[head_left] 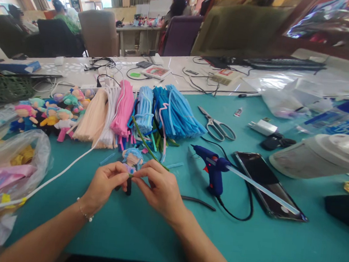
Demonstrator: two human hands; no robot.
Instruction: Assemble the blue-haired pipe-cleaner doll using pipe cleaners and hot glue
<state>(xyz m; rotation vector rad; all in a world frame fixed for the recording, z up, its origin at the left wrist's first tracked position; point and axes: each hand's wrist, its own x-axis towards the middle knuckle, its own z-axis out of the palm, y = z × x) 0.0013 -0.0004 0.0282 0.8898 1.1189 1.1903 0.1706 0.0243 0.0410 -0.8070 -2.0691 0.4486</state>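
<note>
Two hands, left and right, pinch a small doll between fingertips, just above the teal counter. Doll: light-blue curly hair, pale face, lilac body, dark legs. Fingers hide most of the torso; face detail too blurred to read. Clear plastic bag, cut off at frame left, contains pink and yellow pieces.

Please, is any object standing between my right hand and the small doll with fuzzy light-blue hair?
Nothing visible does: the fingers of your right hand are right at the doll, beside your left hand.
</note>
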